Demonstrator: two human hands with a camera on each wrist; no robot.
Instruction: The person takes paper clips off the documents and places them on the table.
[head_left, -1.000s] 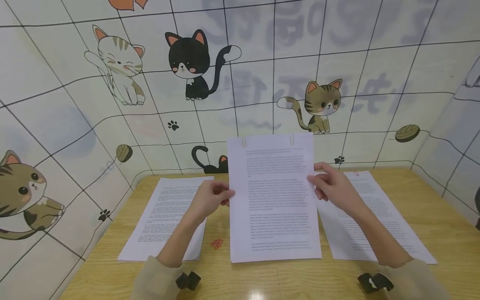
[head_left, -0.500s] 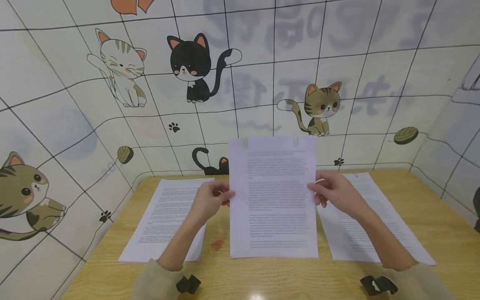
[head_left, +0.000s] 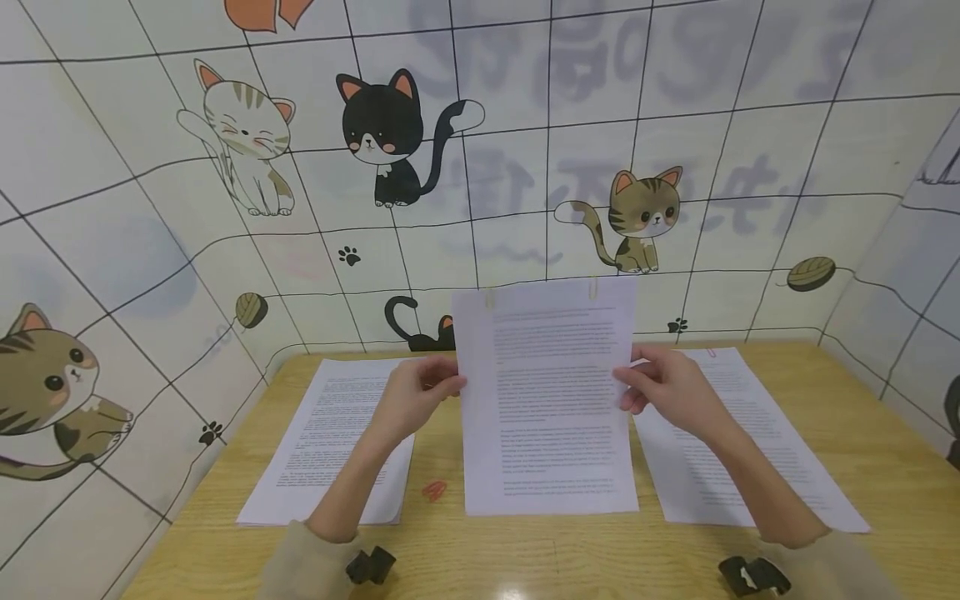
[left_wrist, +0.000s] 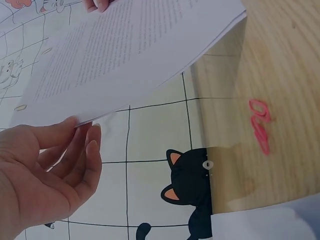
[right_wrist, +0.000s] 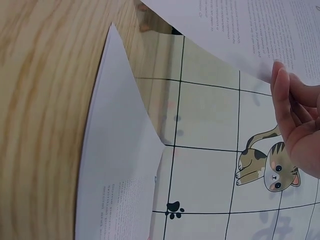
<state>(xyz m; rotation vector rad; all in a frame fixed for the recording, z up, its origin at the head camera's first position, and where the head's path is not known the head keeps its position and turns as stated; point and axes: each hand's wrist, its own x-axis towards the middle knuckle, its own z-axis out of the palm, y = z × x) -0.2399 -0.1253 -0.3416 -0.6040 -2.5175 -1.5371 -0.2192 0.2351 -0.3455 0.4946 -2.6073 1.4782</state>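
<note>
1. So, the biggest thing near you is the wooden table (head_left: 862,433). It is under everything, and the wall with cartoon cats (head_left: 375,133) goes around it.

2. Next comes the stack of printed pages (head_left: 546,400) that you hold up in the middle. It stands almost upright. Its bottom edge sits on the table close to you, or just over it; you cannot tell which. Its long side runs up and down. The top edge points up toward the wall. The printed side faces you.

3. Two more paper piles lie flat on the table. The left pile (head_left: 330,442) is beside your left arm. The right pile (head_left: 735,442) is under your right arm. Both point away from you, long side toward the wall.

4. Your left hand (head_left: 412,400) pinches the left edge of the stack, about halfway up. The thumb is on the front and the fingers (left_wrist: 82,160) are close together behind the pages.

5. Your right hand (head_left: 671,387) pinches the right edge at the same height. Its fingers (right_wrist: 287,105) are also tucked close together at the paper's edge.

6. Two small clips (head_left: 592,288) grip the top edge of the stack.

7. A tiny red paper clip (head_left: 433,489) lies on the table, between the left pile and the stack.
</note>
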